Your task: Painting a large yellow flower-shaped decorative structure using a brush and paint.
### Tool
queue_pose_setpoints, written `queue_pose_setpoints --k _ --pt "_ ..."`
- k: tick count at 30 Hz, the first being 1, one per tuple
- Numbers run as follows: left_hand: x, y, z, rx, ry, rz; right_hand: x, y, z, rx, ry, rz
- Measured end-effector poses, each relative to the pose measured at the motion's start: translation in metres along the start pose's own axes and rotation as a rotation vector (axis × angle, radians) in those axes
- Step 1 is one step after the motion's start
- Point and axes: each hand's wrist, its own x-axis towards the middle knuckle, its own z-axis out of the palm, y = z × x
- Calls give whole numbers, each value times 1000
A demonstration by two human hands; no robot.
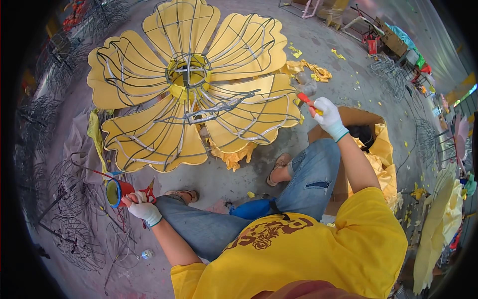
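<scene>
A large flower-shaped wire frame [189,119] stands before me, its petals [244,45] backed with yellow cloth. At the left, my left hand [145,210], in a white glove with bare fingertips, is closed at the side of a small cup [113,193] with a blue rim and yellow-green inside. Red-handled scissors [149,191] stick up beside that hand; whether it grips them too is unclear. My right hand [327,115], gloved likewise, is closed round a short red tool [303,97] near the right petal's edge. The tool's exact kind does not show.
An open cardboard box [356,117] with yellow cloth [382,172] stands by my right leg. More yellow cloth [313,71] lies behind the right petal. Wire frames [74,229] crowd the left, others [391,72] the far right. Yellow scraps dot the grey floor.
</scene>
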Motion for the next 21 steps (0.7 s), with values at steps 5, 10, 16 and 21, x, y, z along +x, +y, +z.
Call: queue_pose_setpoints --k 5,10,16,21 --pt "1 0 -1 11 -3 6 -3 34 -3 447 86 606" --pt "0 -1 2 19 35 9 -2 40 26 448 205 719" --pt "-2 2 0 30 31 23 8 37 23 213 82 360" --pt "0 1 -1 25 29 20 19 66 30 578 184 786"
